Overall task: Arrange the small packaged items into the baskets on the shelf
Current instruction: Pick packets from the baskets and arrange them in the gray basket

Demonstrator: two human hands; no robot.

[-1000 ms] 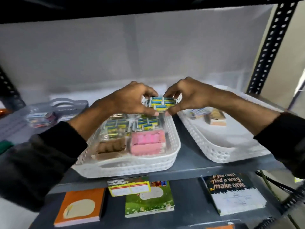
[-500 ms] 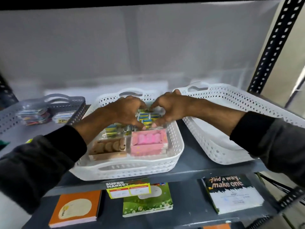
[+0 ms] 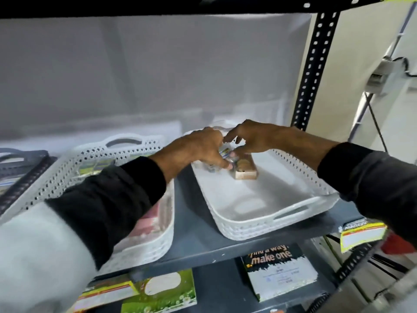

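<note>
Two white perforated baskets stand on the grey shelf. Over the back of the right basket (image 3: 268, 224), my left hand (image 3: 198, 147) and my right hand (image 3: 250, 138) meet. Both pinch a small clear pack with blue and yellow labels (image 3: 225, 152), mostly hidden by the fingers. A small tan box of biscuits (image 3: 244, 170) lies on the basket floor just below them, with another clear pack (image 3: 208, 167) beside it. The left basket (image 3: 155, 240) is largely covered by my left sleeve; a pink box (image 3: 155, 218) shows at its right side.
A dark grey basket (image 3: 27, 170) sits at the far left of the shelf. Notebooks lie on the shelf below: a green one (image 3: 162, 292) and a black and white one (image 3: 279, 272). A perforated black upright (image 3: 313, 71) rises at the right. A yellow price tag (image 3: 361, 236) hangs on the shelf edge.
Both hands lifted the blue and yellow pack out of the left basket and carried it right, over the right basket. The camera view swung right too.
</note>
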